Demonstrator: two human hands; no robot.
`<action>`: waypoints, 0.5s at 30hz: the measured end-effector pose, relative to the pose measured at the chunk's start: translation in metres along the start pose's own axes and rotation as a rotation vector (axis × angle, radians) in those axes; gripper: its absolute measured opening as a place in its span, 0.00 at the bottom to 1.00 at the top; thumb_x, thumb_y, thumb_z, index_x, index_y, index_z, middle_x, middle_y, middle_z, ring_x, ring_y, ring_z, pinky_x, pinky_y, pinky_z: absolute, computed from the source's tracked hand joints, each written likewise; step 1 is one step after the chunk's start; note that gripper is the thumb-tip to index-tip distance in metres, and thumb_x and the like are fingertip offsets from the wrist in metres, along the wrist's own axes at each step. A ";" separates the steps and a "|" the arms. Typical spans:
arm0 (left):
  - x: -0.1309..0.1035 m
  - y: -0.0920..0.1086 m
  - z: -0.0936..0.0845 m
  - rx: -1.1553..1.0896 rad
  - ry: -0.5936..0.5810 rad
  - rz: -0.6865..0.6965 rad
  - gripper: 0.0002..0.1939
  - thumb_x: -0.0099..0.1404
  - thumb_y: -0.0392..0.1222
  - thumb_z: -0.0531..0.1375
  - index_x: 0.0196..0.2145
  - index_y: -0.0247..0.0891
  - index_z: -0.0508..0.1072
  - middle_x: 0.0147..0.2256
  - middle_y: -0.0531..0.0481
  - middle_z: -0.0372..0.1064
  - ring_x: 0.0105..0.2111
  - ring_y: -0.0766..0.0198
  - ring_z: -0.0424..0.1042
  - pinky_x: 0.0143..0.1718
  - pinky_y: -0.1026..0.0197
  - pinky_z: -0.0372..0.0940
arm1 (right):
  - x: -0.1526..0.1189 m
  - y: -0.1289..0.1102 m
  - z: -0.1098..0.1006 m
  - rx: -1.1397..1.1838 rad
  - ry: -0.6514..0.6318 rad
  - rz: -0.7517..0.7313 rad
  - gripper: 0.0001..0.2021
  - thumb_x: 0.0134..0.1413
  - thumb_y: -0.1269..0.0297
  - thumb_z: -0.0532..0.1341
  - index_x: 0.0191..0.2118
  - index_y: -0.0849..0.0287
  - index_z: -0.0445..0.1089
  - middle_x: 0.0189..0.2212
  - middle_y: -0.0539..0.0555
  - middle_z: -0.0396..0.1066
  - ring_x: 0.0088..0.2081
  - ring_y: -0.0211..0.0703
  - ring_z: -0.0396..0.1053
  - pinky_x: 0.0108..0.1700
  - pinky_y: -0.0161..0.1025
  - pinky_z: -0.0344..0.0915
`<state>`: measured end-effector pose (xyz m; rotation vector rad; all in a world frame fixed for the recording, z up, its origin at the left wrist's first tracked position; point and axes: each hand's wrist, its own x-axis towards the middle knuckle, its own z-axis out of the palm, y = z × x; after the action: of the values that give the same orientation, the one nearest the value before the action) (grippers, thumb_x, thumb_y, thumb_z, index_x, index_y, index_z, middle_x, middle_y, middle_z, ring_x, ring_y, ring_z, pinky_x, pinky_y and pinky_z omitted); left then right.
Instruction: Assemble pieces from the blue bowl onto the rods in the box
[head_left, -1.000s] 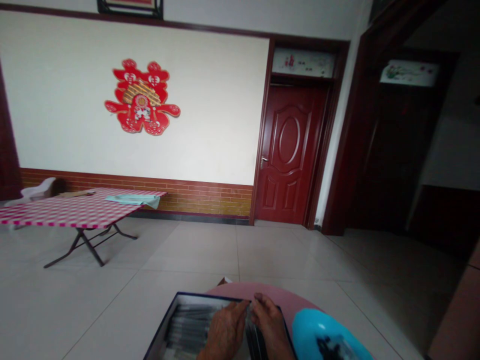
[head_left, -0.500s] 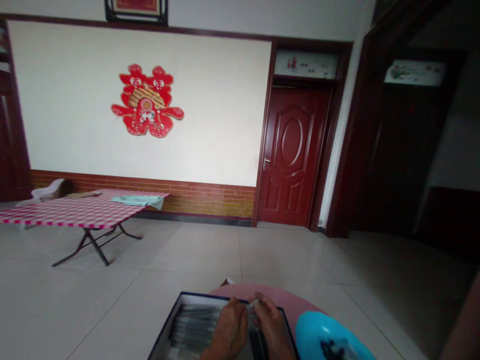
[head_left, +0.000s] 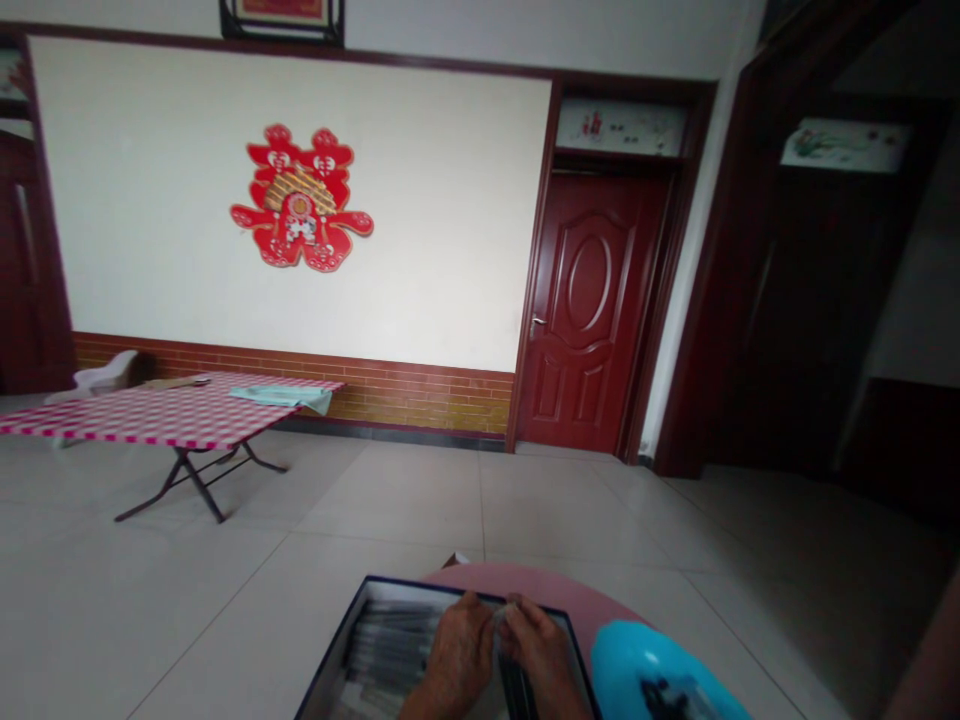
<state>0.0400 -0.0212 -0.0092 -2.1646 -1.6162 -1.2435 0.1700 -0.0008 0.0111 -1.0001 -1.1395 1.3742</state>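
Note:
Both hands are close together over a dark-edged box at the bottom of the view. My left hand has its fingers closed on one side of a small clear plastic piece. Pinched on the other side of that piece are the fingers of my right hand. Several dark, slim items in clear wrapping lie in the left part of the box. Long black items lie below my right hand, partly hidden by it.
The box rests on a round pink table. To its right sits a blue bowl with small black pieces inside. Farther off at the left stands a folding table with a checked cover. A red door is in the back wall.
The view has shifted slightly, so the wall and checked table appear a little farther right. Both hands stay almost in place at the clear plastic piece.

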 end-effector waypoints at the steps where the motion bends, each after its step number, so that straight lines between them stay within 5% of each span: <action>1: 0.001 0.002 -0.002 0.005 -0.003 0.001 0.15 0.62 0.32 0.47 0.27 0.38 0.72 0.26 0.47 0.70 0.27 0.62 0.70 0.30 0.63 0.64 | 0.000 0.000 0.000 0.019 -0.013 0.008 0.19 0.36 0.51 0.67 0.32 0.60 0.75 0.26 0.51 0.73 0.30 0.43 0.70 0.32 0.37 0.68; 7: 0.007 0.011 -0.011 0.056 -0.079 0.031 0.13 0.62 0.31 0.48 0.28 0.37 0.72 0.28 0.46 0.69 0.27 0.62 0.70 0.29 0.64 0.64 | -0.002 0.000 0.001 0.125 -0.032 0.073 0.17 0.35 0.52 0.68 0.31 0.59 0.73 0.26 0.50 0.73 0.30 0.43 0.71 0.33 0.37 0.68; 15: 0.013 0.021 -0.026 0.102 -0.265 -0.102 0.11 0.65 0.35 0.52 0.34 0.41 0.74 0.30 0.48 0.69 0.28 0.63 0.71 0.28 0.66 0.62 | 0.002 0.004 0.000 0.120 0.056 0.057 0.22 0.33 0.50 0.68 0.35 0.59 0.71 0.29 0.53 0.75 0.32 0.48 0.73 0.33 0.39 0.69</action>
<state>0.0452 -0.0353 0.0232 -2.2868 -1.8672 -0.9052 0.1690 0.0010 0.0072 -0.9851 -0.9821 1.4335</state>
